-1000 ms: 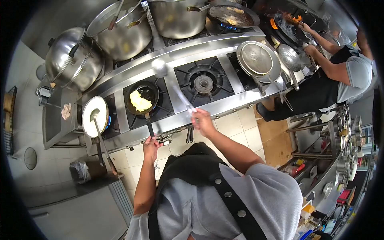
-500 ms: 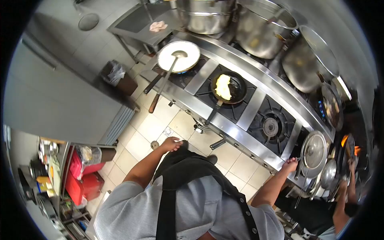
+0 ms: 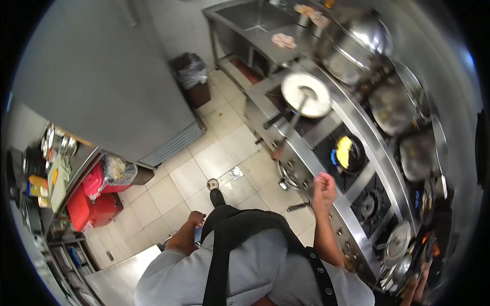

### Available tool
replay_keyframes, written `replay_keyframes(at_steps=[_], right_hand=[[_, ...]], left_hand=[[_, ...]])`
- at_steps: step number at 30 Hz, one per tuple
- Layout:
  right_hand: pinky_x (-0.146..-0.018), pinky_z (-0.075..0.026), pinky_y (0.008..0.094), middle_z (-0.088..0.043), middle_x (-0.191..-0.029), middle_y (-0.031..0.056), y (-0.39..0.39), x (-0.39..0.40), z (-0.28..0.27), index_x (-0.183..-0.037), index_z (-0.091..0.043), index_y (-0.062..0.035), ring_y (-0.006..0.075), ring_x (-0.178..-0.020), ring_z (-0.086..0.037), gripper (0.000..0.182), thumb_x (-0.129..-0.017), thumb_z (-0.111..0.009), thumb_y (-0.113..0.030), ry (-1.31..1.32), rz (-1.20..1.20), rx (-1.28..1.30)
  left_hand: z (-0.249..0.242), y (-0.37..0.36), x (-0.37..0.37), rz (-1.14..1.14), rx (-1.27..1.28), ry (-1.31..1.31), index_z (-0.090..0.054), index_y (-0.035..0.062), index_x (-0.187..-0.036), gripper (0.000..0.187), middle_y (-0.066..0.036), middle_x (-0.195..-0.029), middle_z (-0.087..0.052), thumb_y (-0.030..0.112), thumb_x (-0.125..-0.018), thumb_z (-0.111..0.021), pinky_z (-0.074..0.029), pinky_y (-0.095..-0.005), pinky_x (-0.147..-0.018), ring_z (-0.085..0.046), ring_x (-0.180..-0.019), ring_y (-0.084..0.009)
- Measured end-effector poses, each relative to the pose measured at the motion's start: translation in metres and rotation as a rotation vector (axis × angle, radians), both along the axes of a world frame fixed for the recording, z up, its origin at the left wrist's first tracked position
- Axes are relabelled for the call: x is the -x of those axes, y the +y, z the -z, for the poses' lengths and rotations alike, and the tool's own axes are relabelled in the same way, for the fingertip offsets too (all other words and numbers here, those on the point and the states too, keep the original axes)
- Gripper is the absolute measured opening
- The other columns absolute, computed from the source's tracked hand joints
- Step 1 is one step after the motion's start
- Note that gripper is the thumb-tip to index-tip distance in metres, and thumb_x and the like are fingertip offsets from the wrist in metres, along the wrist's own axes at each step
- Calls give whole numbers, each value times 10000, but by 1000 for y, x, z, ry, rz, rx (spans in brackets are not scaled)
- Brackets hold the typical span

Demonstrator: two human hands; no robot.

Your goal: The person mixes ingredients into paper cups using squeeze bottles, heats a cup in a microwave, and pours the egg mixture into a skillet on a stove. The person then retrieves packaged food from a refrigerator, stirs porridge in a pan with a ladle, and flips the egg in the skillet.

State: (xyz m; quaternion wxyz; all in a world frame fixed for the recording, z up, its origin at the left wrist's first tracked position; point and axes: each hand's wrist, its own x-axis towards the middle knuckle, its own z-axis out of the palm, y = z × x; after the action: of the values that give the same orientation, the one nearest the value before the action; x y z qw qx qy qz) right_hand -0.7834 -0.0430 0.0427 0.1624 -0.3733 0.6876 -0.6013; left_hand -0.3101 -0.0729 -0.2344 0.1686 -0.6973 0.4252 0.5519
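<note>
My right hand (image 3: 324,195) is raised over the stove's front edge, fingers curled, its fingertips close to a small black frying pan (image 3: 360,159). The pan's handle is hidden behind that hand. A folded yellow omelette (image 3: 344,152) lies in the pan, with blue flame showing at its left side. My left hand (image 3: 196,219) hangs low by my hip over the floor, fingers closed, nothing seen in it. Beyond the omelette, a wide pan (image 3: 291,92) of white food stands on a burner, with a ladle (image 3: 306,97) resting in it.
Large steel pots (image 3: 352,56) line the stove's back. A metal strainer (image 3: 398,240) sits at its right end, near flames and another person's arms (image 3: 416,288). Toward the left stand a grey refrigerator (image 3: 107,76), a bin (image 3: 196,84) and a red container (image 3: 94,209). A sink (image 3: 255,18) is at the back.
My view and body have turned to the left. My right hand has left the strainer side and come to the omelette pan's front. My left hand has drawn back toward my hip.
</note>
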Motion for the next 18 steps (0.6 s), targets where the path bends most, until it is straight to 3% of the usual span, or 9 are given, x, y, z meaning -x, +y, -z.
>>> replay_keyframes(at_steps=[2,5,6,7,9,12,14,16,18], right_hand=[[-717,-455,240,-587,-879,49,-76,-71,-42,-1024,-604,4,108,-774,-553,199,-871,-640,-117,122,-167,-69],[-776,-455,267,-609,-936,72,-180,-167,-83,-1036,-616,-10,149,-860,-573,231,-846,-655,-135,121,-583,41],[-851,-457,300,-611,-997,68,-214,-195,-100,-1086,-596,-21,160,-937,-583,292,-872,-648,-213,229,-723,92],[-914,-427,342,-591,-1167,129,-250,-223,-109,-1195,-548,-31,239,-1077,-554,437,-864,-640,-301,176,-808,64],[-1002,-376,382,-516,-1293,166,-327,-271,-137,-1299,-464,-23,275,-1199,-490,570,-894,-576,-409,234,-823,218],[-1083,-282,397,-423,-1381,205,-451,-325,-173,-1376,-357,18,297,-1297,-390,739,-924,-418,-564,46,-714,216],[-1121,-187,409,-401,-1415,176,-536,-340,-172,-1405,-331,4,271,-1334,-347,875,-890,-302,-703,-222,-857,156],[-1107,-205,410,-410,-1412,163,-558,-351,-183,-1407,-350,-11,270,-1306,-375,933,-855,-274,-760,-370,-985,-18],[-1081,-239,399,-453,-1369,149,-560,-362,-182,-1371,-405,-18,261,-1257,-410,938,-843,-258,-779,-431,-879,30]], left_hand=[[37,-15,-43,47,152,131,-659,28,-788,322,-98,-665,-658,310,-876,-532,-506,-367,-456,-631,-516,-197],[17,-47,-71,-359,281,162,-646,35,-784,259,-90,-629,-639,277,-839,-571,-469,-350,-420,-602,-471,-190],[-4,-63,-74,-428,282,144,-643,30,-830,233,-85,-625,-633,258,-826,-593,-465,-344,-417,-591,-466,-187],[0,-80,-82,-436,312,136,-638,26,-899,253,-79,-630,-629,266,-823,-623,-465,-339,-419,-586,-475,-181],[-31,-110,-83,-609,440,325,-610,11,-1040,302,-97,-713,-649,223,-834,-670,-505,-298,-470,-609,-557,-159],[-109,-143,-76,-645,629,485,-576,-19,-1115,306,-95,-790,-649,147,-866,-643,-527,-270,-585,-620,-655,-144],[-145,-145,-78,-724,683,575,-559,-6,-1149,318,-70,-793,-642,167,-889,-618,-494,-248,-584,-607,-655,-124],[-157,-133,-83,-770,723,639,-554,17,-1177,327,-63,-821,-648,201,-909,-589,-480,-247,-585,-613,-665,-121],[-160,-112,-87,-802,685,646,-554,16,-1177,313,-64,-840,-649,184,-914,-576,-486,-249,-602,-617,-682,-125]])
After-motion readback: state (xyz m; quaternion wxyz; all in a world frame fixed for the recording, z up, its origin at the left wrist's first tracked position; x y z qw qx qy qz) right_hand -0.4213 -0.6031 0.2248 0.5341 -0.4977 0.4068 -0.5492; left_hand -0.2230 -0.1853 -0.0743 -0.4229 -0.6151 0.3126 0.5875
